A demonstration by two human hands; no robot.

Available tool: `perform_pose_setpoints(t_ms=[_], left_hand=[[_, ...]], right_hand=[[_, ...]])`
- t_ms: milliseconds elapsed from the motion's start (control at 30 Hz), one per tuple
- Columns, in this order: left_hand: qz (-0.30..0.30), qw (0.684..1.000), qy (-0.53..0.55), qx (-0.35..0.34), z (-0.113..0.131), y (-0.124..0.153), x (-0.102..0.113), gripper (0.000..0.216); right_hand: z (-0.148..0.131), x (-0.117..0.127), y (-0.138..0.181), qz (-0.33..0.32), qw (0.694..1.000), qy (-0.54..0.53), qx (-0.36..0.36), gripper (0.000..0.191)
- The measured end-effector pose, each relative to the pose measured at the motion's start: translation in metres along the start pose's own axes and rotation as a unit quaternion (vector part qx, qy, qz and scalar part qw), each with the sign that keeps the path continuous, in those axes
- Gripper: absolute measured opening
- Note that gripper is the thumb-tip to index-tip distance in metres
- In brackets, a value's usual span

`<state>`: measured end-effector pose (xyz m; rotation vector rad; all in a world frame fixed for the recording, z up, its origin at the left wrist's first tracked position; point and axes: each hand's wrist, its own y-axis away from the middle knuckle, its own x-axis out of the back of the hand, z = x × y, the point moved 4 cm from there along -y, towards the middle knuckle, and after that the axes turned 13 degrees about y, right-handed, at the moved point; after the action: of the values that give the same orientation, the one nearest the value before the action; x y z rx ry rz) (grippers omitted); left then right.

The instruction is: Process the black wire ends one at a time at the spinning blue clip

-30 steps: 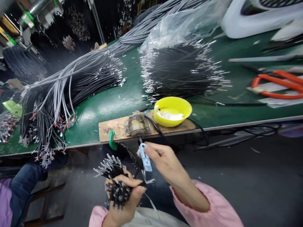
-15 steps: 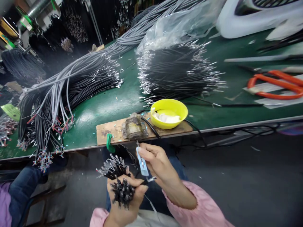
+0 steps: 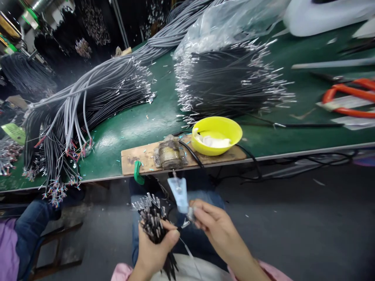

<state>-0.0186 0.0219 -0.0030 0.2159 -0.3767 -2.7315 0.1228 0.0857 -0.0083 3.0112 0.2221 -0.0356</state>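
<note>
My left hand (image 3: 156,248) is closed round a bundle of black cables (image 3: 152,222) with silvery stripped ends. One cable end (image 3: 184,225) sticks out to the right between its thumb and forefinger. Close beside that end, my right hand (image 3: 209,218) has its thumb and fingertips pinched together at a small, blurred silvery bit (image 3: 191,214). Just above the fingertips hangs a light blue plastic piece (image 3: 179,194), blurred, on the shaft of a small motor (image 3: 170,155). The motor is fixed to a wooden board (image 3: 136,156) at the table edge.
A yellow bowl (image 3: 234,134) with white stuff stands on the board beside a green clamp (image 3: 137,173). Behind lie black cable pieces (image 3: 219,82), long grey cables (image 3: 117,66) and orange-handled scissors (image 3: 329,95) on the green table (image 3: 140,121). Another person's leg (image 3: 32,222) shows at left.
My right hand has let go of the blue piece and moved down and right, to the cable end. The blue piece looks wider and blurred. The cable bundle in my left hand has tilted.
</note>
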Motion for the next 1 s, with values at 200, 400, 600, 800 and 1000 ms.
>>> perform_pose_setpoints(t_ms=[200,400,600,800,1000], left_hand=[[0.006,0.992,0.057,0.108,-0.04,0.017,0.005,0.041],[-0.031,0.983,0.1,0.152,-0.04,0.03,0.017,0.043],[-0.147,0.974,0.108,0.134,-0.023,0.02,0.0,0.053],[-0.071,0.992,0.066,0.076,-0.002,0.008,-0.012,0.045],[-0.029,0.995,0.092,0.04,0.009,0.0,-0.016,0.043]], right_hand=[[0.012,-0.008,0.023,-0.079,0.979,0.18,0.056,0.025],[0.031,-0.015,0.032,-0.08,0.971,0.215,0.068,0.026],[-0.002,-0.013,0.03,0.053,0.946,0.244,0.206,0.026],[-0.036,-0.013,0.02,-0.007,0.93,0.246,0.271,0.025],[-0.04,-0.007,0.02,0.11,0.938,0.197,0.264,0.031]])
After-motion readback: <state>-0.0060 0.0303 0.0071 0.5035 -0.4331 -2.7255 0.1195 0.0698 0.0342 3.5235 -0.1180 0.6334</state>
